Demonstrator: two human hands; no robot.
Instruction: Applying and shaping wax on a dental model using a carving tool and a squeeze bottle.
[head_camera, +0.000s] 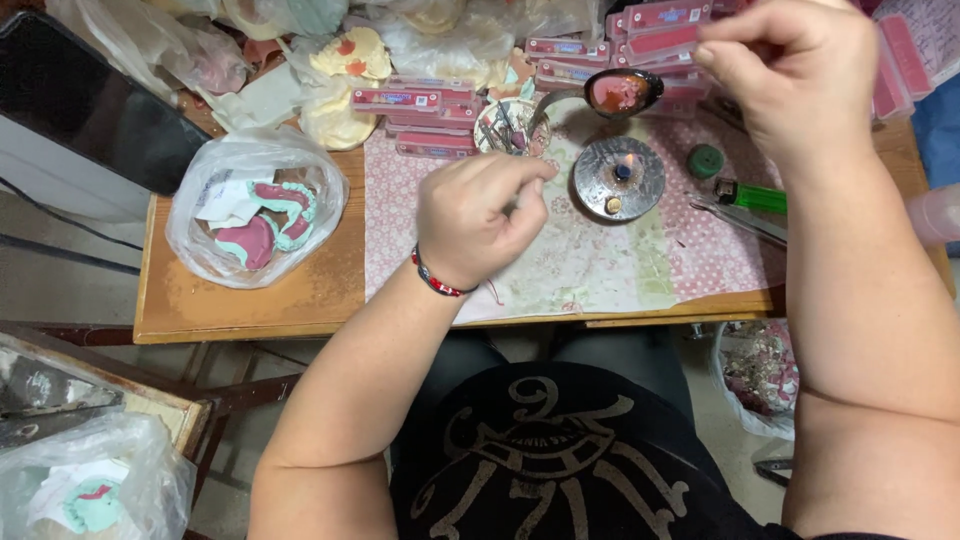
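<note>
Table (250, 310) bears a patterned cloth (600, 260), a bag (255, 205) of casts, a lit burner (620, 178) and a spoon (620, 92), above which the right hand (795, 70) pinches something unseen, while the left hand (478, 215) is curled shut, contents hidden.

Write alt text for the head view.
A person's left hand and right hand work above a small lit burner on a cluttered wooden table. A spoon of red material sits behind the flame.
</note>
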